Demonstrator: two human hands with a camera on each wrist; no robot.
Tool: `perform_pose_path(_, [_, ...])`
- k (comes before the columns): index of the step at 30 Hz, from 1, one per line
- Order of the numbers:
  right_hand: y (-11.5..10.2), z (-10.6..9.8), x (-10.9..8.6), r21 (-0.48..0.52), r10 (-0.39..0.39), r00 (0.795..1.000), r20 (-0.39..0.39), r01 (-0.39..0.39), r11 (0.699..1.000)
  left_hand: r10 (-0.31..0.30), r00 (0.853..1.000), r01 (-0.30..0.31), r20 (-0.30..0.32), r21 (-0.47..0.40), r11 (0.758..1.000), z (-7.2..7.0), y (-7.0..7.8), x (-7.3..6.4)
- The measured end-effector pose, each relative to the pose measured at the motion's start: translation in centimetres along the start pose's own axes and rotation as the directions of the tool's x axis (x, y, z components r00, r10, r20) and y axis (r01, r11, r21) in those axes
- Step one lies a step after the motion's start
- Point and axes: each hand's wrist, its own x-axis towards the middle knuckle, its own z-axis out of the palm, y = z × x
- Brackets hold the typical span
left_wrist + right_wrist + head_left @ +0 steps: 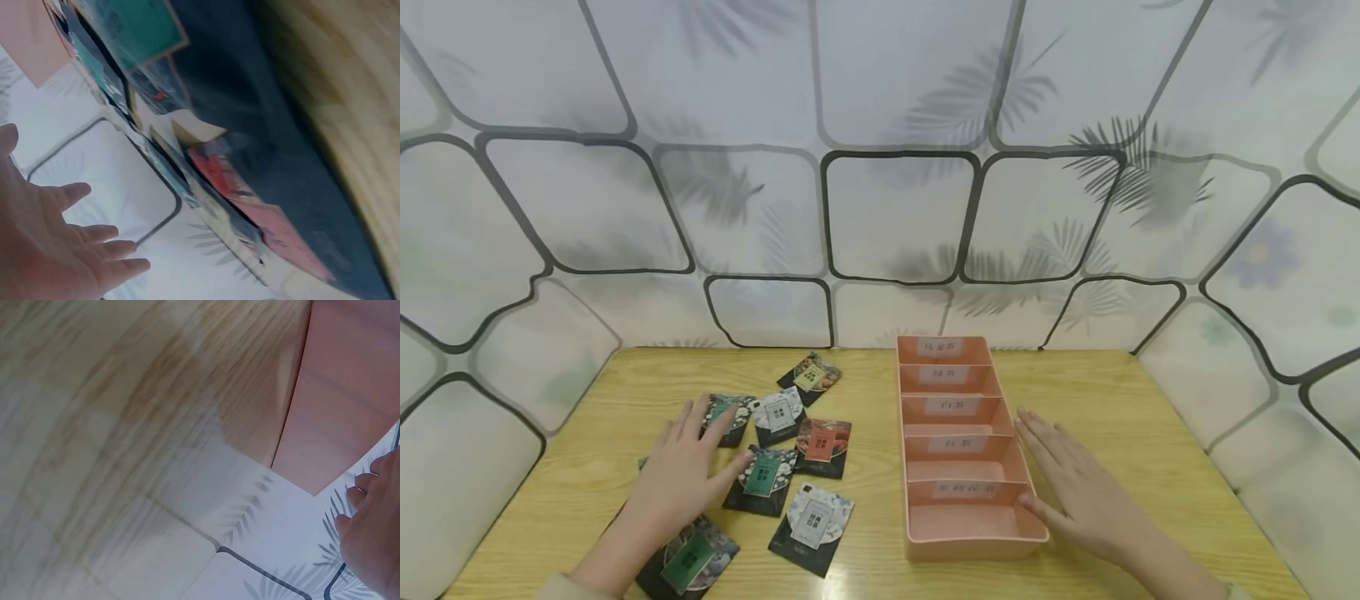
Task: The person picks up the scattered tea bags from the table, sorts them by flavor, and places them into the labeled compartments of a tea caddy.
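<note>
Left hand (681,471): fingers spread, grasping nothing, over the packets toward the table's left edge; whether it touches one, I cannot tell.
Right hand (1075,492): released, fingers extended along the box's right wall, thumb tip at the rim by the nearest compartment; contact is unclear.
Box (977,549): pink, right of the table's middle, its long side running from near the far edge toward the near edge; five compartments in a row, each with a white label.
Yellow packet (810,377): nearest the table's far edge.
Upper white packet (778,414): just beside the yellow packet, on its near-left side.
Red packet (822,447): between the upper white packet and the lower white packet, toward the box.
Middle green packet (762,478): by the left thumb.
Lower white packet (812,523): toward the near edge.
Far green packet (727,417): partly behind the left fingers.
Near green packet (688,560): beside the left forearm, toward the near-left corner.
Table (868,400): wood-grained, bordered by patterned walls (898,217).
</note>
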Motion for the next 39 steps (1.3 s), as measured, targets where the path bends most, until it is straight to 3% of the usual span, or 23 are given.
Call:
perform_pose_path(10, [0.0,0.3,-0.1,0.017,-0.010,1.000,0.016,0.010,1.000,-0.054,0.998,0.053,-0.013,-0.089,0.995,0.3,-1.6,0.9])
perform_pose_path(16, [0.1,0.6,-0.1,0.025,-0.018,1.000,0.021,0.018,1.000,-0.068,0.998,0.068,0.002,-0.117,0.991,0.1,-1.4,0.9])
perform_pose_path(23, [0.3,0.8,-0.1,0.038,-0.038,0.999,0.012,0.038,0.999,-0.081,0.992,0.100,0.097,-0.211,0.972,0.0,-1.0,1.0])
perform_pose_path(30, [0.5,0.9,0.0,0.041,-0.071,0.997,-0.012,0.072,0.997,-0.111,0.969,0.173,0.220,-0.292,0.941,0.1,-0.3,1.3])
perform_pose_path(39, [0.7,1.1,0.0,0.019,-0.105,0.994,-0.034,0.105,0.994,-0.096,0.969,0.158,0.227,-0.276,0.948,1.1,-0.2,1.5])
